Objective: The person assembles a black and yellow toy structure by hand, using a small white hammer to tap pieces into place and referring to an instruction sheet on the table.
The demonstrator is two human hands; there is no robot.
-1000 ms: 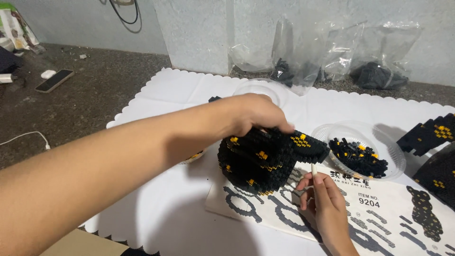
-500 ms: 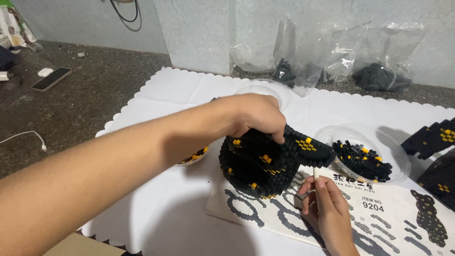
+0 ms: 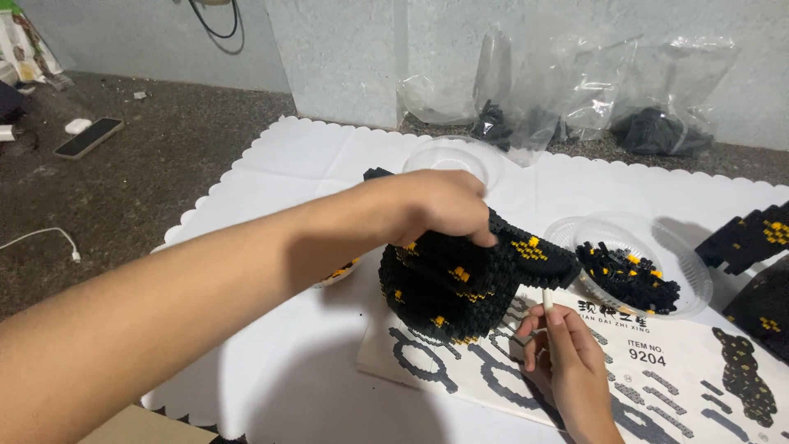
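- My left hand (image 3: 440, 210) is clamped over the top of the black and yellow brick model (image 3: 460, 284), fingers curled down its far side; the forearm runs in from the lower left corner of the view.
- The model stands near the middle of the white scalloped cloth (image 3: 271, 189), its base partly on the near left corner of the instruction sheet (image 3: 657, 386).
- My right hand (image 3: 567, 362) is closed in a pinch on a thin white stick tool (image 3: 547, 302), tip up, just beside the model's lower right edge and above the sheet.
- Just right of the model sits a clear plastic dish (image 3: 682, 255) with loose black and yellow bricks; its rim is near the model's jutting upper part, so room on that side is tight.
- A second clear dish (image 3: 452, 156) lies behind the model toward the far edge of the cloth.
- A small dish (image 3: 341, 271) peeks from under my left forearm; I cannot tell what it holds.
- At the right edge of the cloth are more built black sections (image 3: 752, 234), cut off by the frame.
- Clear plastic bags (image 3: 567, 90) stand against the wall past the far edge.
- The cloth's left part, up to its scalloped edge, is bare white; beyond it on the dark floor (image 3: 164, 164) lie a phone (image 3: 89, 136) and a white cable (image 3: 45, 238), well apart from the work.
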